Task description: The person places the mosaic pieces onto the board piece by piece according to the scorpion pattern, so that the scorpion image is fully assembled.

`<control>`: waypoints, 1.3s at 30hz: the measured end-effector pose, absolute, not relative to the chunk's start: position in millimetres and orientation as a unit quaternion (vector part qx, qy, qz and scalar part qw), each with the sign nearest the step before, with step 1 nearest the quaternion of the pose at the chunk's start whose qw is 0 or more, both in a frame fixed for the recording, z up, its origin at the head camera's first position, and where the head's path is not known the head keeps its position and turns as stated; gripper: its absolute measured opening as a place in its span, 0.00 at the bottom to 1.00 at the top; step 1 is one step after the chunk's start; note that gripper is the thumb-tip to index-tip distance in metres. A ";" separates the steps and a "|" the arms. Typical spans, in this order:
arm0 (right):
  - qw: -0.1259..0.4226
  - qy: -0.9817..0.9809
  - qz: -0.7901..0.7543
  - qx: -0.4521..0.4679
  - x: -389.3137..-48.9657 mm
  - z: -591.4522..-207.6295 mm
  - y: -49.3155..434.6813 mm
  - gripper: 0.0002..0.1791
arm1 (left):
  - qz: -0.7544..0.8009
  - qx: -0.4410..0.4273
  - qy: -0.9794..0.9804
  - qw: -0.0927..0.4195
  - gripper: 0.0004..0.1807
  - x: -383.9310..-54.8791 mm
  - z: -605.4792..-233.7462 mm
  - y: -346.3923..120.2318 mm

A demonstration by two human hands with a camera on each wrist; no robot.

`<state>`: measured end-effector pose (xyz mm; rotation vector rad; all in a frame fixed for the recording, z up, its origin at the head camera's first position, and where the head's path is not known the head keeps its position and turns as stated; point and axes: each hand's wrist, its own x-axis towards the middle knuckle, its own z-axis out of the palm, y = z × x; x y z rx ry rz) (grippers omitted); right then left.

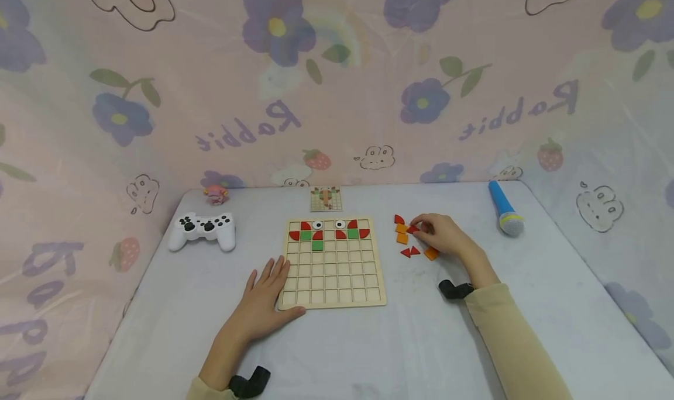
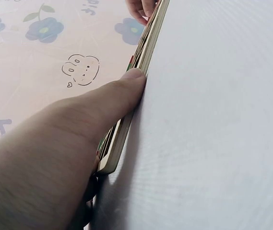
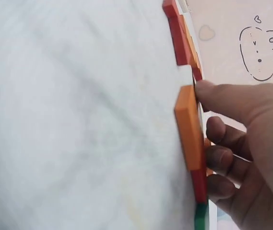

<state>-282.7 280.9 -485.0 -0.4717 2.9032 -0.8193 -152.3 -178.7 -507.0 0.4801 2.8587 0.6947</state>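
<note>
on the white table point(image 1: 347, 353), the gridded wooden board point(image 1: 337, 277) lies flat near the middle, its far edge just short of one small picture card point(image 1: 326, 199). the left hand point(image 1: 263, 306) is spread wide, its fingers along the board's left edge and its thumb tip on the near edge, with nothing in its grasp. the right hand point(image 1: 442, 233) is drawn nearly together at the tips, thumb and forefinger pinching a red piece point(image 1: 412, 229) to the right of the board.

a narrow strip of tabletop runs between the board's right edge and the loose pieces; broader stretches run from the right hand to the table's right edge, and from the board's near edge to the bottom of the head view.

counted on the board, all within its three far rows: six red tiles point(image 1: 294, 235), three green tiles point(image 1: 317, 245) and two eye tiles point(image 1: 317, 225). near the right hand, the head view shows three orange pieces point(image 1: 402, 238) and three other red pieces point(image 1: 399, 219). the right wrist view also shows one green piece point(image 3: 201, 218); the hand covers part of the group, so the full count cannot be told.

one white controller point(image 1: 202, 231) sits near the table's left edge, one pink figurine point(image 1: 216, 194) by the far edge, and one blue microphone point(image 1: 506, 209) near the far right corner.
</note>
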 end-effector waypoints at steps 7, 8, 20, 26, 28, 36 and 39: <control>0.031 0.950 -0.280 -0.135 -275.0 -478.4 279.0 0.15 | 0.239 0.155 0.955 0.088 0.62 -149.8 -510.0 -179.0; 0.029 0.950 -0.284 -0.129 -272.9 -477.0 276.7 0.16 | 0.239 0.155 0.954 0.089 0.62 -149.5 -510.2 -179.0; -0.039 0.928 -0.327 -0.173 -250.0 -466.9 206.5 0.15 | 0.242 0.157 0.954 0.082 0.62 -149.7 -510.6 -179.0; -0.026 0.920 -0.351 -0.176 -244.3 -466.9 159.5 0.17 | 0.237 0.155 0.955 0.083 0.62 -150.7 -509.1 -180.4; -0.020 0.916 -0.359 -0.176 -243.0 -466.7 143.8 0.17 | 0.236 0.155 0.956 0.084 0.62 -151.0 -508.3 -181.0; -0.016 0.905 -0.375 -0.201 -237.4 -473.7 91.5 0.14 | 0.237 0.159 0.955 0.081 0.62 -152.1 -507.0 -180.6; -0.002 0.902 -0.385 -0.196 -236.6 -480.2 81.7 0.13 | 0.237 0.161 0.955 0.082 0.62 -152.2 -507.2 -179.9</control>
